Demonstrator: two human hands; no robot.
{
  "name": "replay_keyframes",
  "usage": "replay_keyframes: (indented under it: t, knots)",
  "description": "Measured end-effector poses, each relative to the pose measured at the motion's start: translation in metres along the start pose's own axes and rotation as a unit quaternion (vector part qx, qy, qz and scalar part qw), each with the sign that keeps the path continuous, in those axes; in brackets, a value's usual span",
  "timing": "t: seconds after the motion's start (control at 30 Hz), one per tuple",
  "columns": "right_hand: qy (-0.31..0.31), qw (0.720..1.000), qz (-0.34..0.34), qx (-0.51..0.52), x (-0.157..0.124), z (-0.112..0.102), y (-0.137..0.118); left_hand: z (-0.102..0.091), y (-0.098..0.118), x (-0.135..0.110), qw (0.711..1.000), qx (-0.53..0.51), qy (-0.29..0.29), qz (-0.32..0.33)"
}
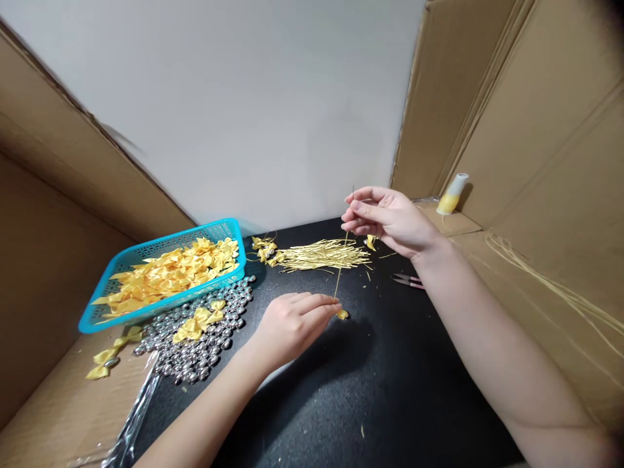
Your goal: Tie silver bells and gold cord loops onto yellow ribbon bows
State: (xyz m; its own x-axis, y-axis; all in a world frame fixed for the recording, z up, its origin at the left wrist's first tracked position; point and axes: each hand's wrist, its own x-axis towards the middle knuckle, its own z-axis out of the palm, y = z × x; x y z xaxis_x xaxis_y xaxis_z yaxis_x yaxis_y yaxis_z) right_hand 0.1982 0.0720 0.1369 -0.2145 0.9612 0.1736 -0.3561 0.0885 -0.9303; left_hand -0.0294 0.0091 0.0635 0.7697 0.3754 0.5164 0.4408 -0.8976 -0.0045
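Note:
A thin gold cord (337, 283) runs taut and slightly slanted between my two hands. Its upper part is pinched between thumb and forefinger of my right hand (387, 220), and a short end sticks up above them. My left hand (298, 325) is closed at the cord's lower end, low over the black surface. Just past its fingertips shows a small piece of yellow ribbon bow (342, 314), the remainder hidden by the fingers. Behind the hands lies a bundle of cut gold cords (324, 255).
A turquoise basket (90, 312) of yellow ribbon bows stands left. Many silver beads (195, 357) lie before it, with loose bows (195, 324) on top. Scissors (408, 281) lie beside my right forearm. A spool of yellow thread (451, 198) and long cords (550, 279) are at right, near cardboard walls.

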Motion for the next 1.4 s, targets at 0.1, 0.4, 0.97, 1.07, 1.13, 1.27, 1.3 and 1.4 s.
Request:
replay_keyframes:
  t: [0.1,0.4,0.97,1.07,1.13,1.27,1.3,1.4]
  knots:
    - [0.023,0.999,-0.047,0.004,0.000,-0.001,-0.005,0.003,0.000,0.000,1.000,0.005,-0.002,0.001]
    - [0.131,0.979,-0.158,-0.014,0.006,-0.021,-0.017,0.014,-0.001,-0.003,0.999,0.005,-0.040,0.017]
    - [0.265,0.936,-0.215,-0.086,0.017,-0.069,-0.024,0.040,-0.008,-0.014,0.991,-0.066,-0.113,0.005]
    - [0.283,0.929,-0.228,-0.068,0.018,-0.079,-0.027,0.041,-0.008,-0.014,0.989,-0.083,-0.122,0.001]
    - [0.287,0.927,-0.235,-0.057,0.019,-0.085,-0.026,0.041,-0.008,-0.014,0.987,-0.095,-0.129,-0.004]
    - [0.286,0.928,-0.229,-0.067,0.025,-0.095,-0.020,0.038,-0.006,-0.012,0.976,-0.158,-0.145,-0.039]
    - [0.289,0.927,-0.227,-0.069,0.027,-0.097,-0.017,0.036,-0.005,-0.011,0.972,-0.174,-0.147,-0.048]
    - [0.306,0.922,-0.227,-0.062,0.032,-0.106,-0.010,0.029,-0.001,-0.007,0.953,-0.243,-0.162,-0.085]
